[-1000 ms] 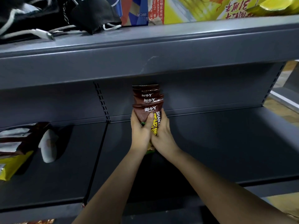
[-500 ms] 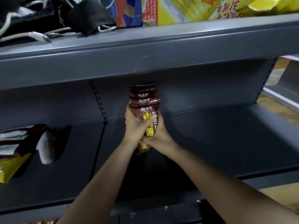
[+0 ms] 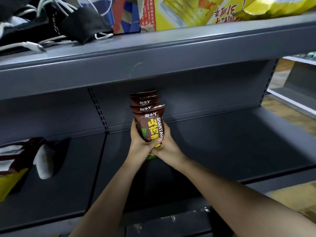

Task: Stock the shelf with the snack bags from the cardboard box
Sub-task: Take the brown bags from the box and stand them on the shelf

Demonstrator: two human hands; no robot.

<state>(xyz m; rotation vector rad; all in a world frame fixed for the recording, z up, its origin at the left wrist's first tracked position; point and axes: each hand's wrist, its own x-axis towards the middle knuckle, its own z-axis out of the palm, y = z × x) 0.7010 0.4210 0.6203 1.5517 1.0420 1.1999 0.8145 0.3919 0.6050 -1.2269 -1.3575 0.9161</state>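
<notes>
So it's a dark grey metal shelf (image 3: 222, 142) across the middle of the frame, slotted uprights on its back panel. At far left on it lie a couple of bags (image 3: 15, 168), brown, white and yellow. The upper shelf (image 3: 171, 48) along the top carries black cloth with white cords (image 3: 51, 23) upper left, yellow packaging (image 3: 196, 12) upper right.
</notes>
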